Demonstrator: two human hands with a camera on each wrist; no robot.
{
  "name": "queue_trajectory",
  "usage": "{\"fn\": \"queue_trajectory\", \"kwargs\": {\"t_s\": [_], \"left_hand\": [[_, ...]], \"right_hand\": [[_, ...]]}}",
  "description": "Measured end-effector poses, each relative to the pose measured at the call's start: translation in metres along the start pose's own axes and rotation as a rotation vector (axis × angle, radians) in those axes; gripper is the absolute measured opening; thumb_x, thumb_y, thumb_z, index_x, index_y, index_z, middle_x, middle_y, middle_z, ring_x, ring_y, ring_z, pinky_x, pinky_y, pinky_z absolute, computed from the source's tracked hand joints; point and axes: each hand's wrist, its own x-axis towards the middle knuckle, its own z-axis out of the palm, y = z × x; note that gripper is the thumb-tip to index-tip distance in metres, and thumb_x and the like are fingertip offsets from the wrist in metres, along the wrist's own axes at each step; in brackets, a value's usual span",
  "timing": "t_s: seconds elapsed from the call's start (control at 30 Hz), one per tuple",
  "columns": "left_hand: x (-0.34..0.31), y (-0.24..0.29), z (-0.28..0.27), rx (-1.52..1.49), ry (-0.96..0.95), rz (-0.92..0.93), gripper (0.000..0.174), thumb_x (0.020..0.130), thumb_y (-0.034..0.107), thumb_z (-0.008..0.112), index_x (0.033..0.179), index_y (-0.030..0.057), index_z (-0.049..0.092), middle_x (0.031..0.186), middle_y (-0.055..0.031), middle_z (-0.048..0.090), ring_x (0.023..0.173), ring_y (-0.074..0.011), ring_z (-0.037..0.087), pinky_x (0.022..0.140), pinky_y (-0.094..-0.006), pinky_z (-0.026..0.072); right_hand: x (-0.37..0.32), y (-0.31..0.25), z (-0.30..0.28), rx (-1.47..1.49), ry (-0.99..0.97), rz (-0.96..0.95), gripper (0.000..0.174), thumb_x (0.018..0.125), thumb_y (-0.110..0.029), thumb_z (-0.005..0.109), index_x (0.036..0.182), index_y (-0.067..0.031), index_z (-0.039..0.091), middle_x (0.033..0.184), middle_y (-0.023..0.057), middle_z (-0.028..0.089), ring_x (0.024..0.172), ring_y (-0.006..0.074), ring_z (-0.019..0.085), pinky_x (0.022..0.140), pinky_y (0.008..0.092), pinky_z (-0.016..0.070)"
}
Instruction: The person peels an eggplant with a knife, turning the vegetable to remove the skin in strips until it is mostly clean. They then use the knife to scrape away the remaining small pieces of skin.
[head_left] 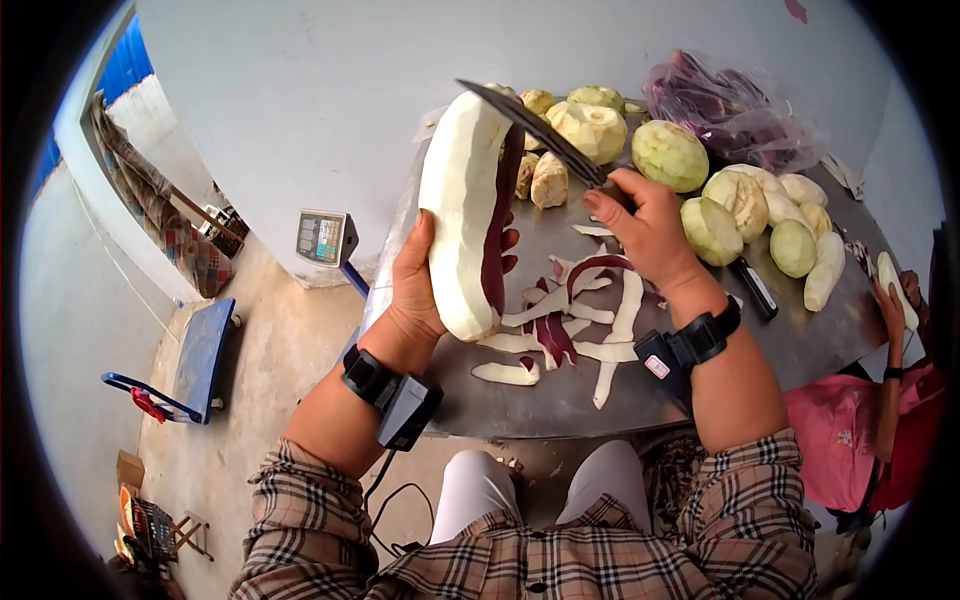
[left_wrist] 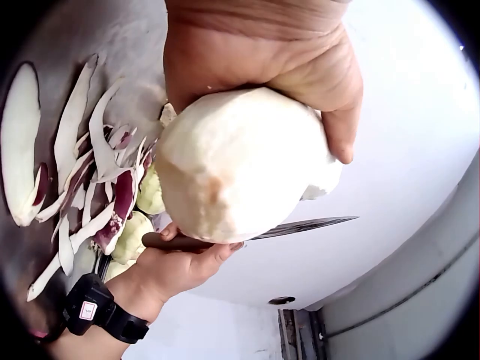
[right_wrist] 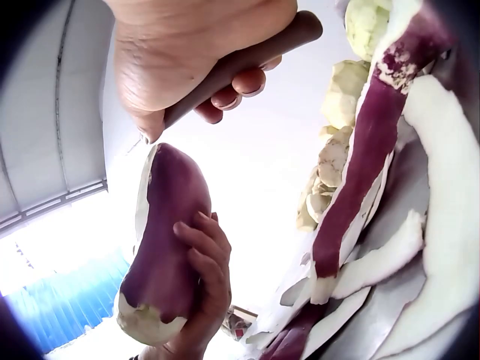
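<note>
My left hand [head_left: 415, 275] grips the lower part of a big eggplant [head_left: 462, 220], which stands nearly upright above the metal table. Most of the side facing me is peeled white. Purple skin still covers its far side, as the right wrist view shows on the eggplant [right_wrist: 169, 225]. In my right hand [head_left: 652, 228] is the handle of a knife [head_left: 545, 130], its dark blade reaching across the eggplant's upper end. The right wrist view shows the brown knife handle [right_wrist: 247, 67] inside the curled fingers. Beneath the hands lie purple and white peel strips [head_left: 590, 310].
Peeled vegetables [head_left: 735, 205] and knobbly roots [head_left: 549, 180] crowd the metal table's [head_left: 450, 390] back and right. A plastic bag of eggplants [head_left: 730, 110] sits behind them. A black-handled tool [head_left: 755, 288] lies nearby. At right, another person's hand [head_left: 890, 310] holds a pale piece.
</note>
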Motion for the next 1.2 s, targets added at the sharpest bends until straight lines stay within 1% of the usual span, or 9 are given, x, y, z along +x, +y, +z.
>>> {"fn": "queue_trajectory", "kwargs": {"t_s": [0.17, 0.27, 0.37, 0.47, 0.6, 0.77, 1.0, 1.1, 1.2], "left_hand": [[0.000, 0.002, 0.004, 0.123, -0.093, -0.034, 0.084, 0.078, 0.053, 0.062, 0.137, 0.0009, 0.031, 0.123, -0.0211, 0.050, 0.105, -0.0297, 0.057, 0.084, -0.0389, 0.0521], [-0.001, -0.004, 0.006, 0.118, -0.140, -0.052, 0.083, 0.075, 0.049, 0.067, 0.134, 0.0011, 0.035, 0.116, -0.0179, 0.054, 0.102, -0.0308, 0.059, 0.073, -0.0387, 0.0570], [-0.001, -0.005, 0.007, 0.187, -0.090, -0.048, 0.085, 0.071, 0.047, 0.072, 0.133, 0.0018, 0.035, 0.114, -0.0169, 0.054, 0.099, -0.0292, 0.060, 0.071, -0.0383, 0.0573], [-0.001, -0.004, 0.005, 0.290, -0.025, -0.002, 0.083, 0.073, 0.045, 0.069, 0.133, -0.0011, 0.035, 0.118, -0.0200, 0.052, 0.098, -0.0272, 0.059, 0.075, -0.0362, 0.0556], [-0.003, -0.001, 0.009, 0.302, -0.007, 0.037, 0.083, 0.072, 0.045, 0.069, 0.133, -0.0011, 0.036, 0.119, -0.0204, 0.053, 0.100, -0.0263, 0.059, 0.079, -0.0343, 0.0544], [-0.002, -0.002, 0.008, 0.278, 0.003, 0.041, 0.084, 0.072, 0.045, 0.068, 0.134, -0.0009, 0.036, 0.121, -0.0210, 0.053, 0.102, -0.0247, 0.058, 0.084, -0.0324, 0.0523], [-0.002, -0.004, 0.008, 0.320, 0.042, 0.074, 0.083, 0.073, 0.044, 0.067, 0.135, -0.0006, 0.035, 0.123, -0.0212, 0.052, 0.104, -0.0245, 0.058, 0.083, -0.0322, 0.0524], [-0.002, -0.003, 0.005, 0.310, 0.026, 0.078, 0.084, 0.073, 0.044, 0.067, 0.136, -0.0004, 0.033, 0.125, -0.0217, 0.050, 0.104, -0.0247, 0.057, 0.084, -0.0319, 0.0524], [-0.002, -0.002, 0.005, 0.294, -0.001, 0.080, 0.085, 0.073, 0.044, 0.066, 0.137, -0.0001, 0.032, 0.126, -0.0222, 0.049, 0.105, -0.0247, 0.057, 0.084, -0.0317, 0.0525]], "right_hand": [[-0.001, -0.006, 0.000, -0.031, -0.013, -0.024, 0.046, 0.082, -0.041, 0.067, 0.068, 0.0010, 0.053, 0.053, 0.0078, 0.048, 0.048, 0.0154, 0.038, 0.047, 0.0305, 0.0346], [-0.001, -0.008, 0.000, -0.018, 0.000, -0.037, 0.045, 0.082, -0.040, 0.066, 0.069, 0.0010, 0.054, 0.053, 0.0085, 0.048, 0.048, 0.0163, 0.039, 0.047, 0.0308, 0.0351], [-0.001, -0.008, -0.001, -0.026, 0.014, -0.043, 0.044, 0.083, -0.040, 0.065, 0.069, 0.0011, 0.055, 0.053, 0.0090, 0.049, 0.048, 0.0170, 0.040, 0.048, 0.0307, 0.0356], [0.001, -0.005, -0.003, -0.034, 0.032, 0.029, 0.044, 0.084, -0.040, 0.064, 0.070, 0.0012, 0.056, 0.052, 0.0086, 0.049, 0.048, 0.0170, 0.040, 0.048, 0.0304, 0.0356], [0.003, 0.002, -0.003, 0.005, 0.069, 0.095, 0.045, 0.085, -0.040, 0.064, 0.070, 0.0014, 0.055, 0.052, 0.0072, 0.048, 0.049, 0.0146, 0.040, 0.047, 0.0300, 0.0345], [0.000, -0.004, -0.005, 0.063, 0.008, -0.001, 0.046, 0.085, -0.041, 0.064, 0.069, 0.0017, 0.054, 0.052, 0.0060, 0.047, 0.050, 0.0119, 0.037, 0.048, 0.0291, 0.0338], [-0.001, -0.003, -0.001, 0.005, -0.029, -0.039, 0.047, 0.085, -0.041, 0.064, 0.069, 0.0015, 0.054, 0.052, 0.0040, 0.039, 0.051, 0.0105, 0.035, 0.047, 0.0283, 0.0319], [0.000, 0.002, -0.002, 0.045, -0.010, 0.055, 0.046, 0.086, -0.041, 0.063, 0.070, 0.0014, 0.055, 0.052, 0.0027, 0.039, 0.051, 0.0100, 0.035, 0.047, 0.0279, 0.0314], [0.001, 0.004, -0.002, 0.139, -0.001, 0.073, 0.045, 0.086, -0.040, 0.062, 0.070, 0.0012, 0.054, 0.053, 0.0011, 0.040, 0.052, 0.0095, 0.034, 0.047, 0.0275, 0.0308]]}}
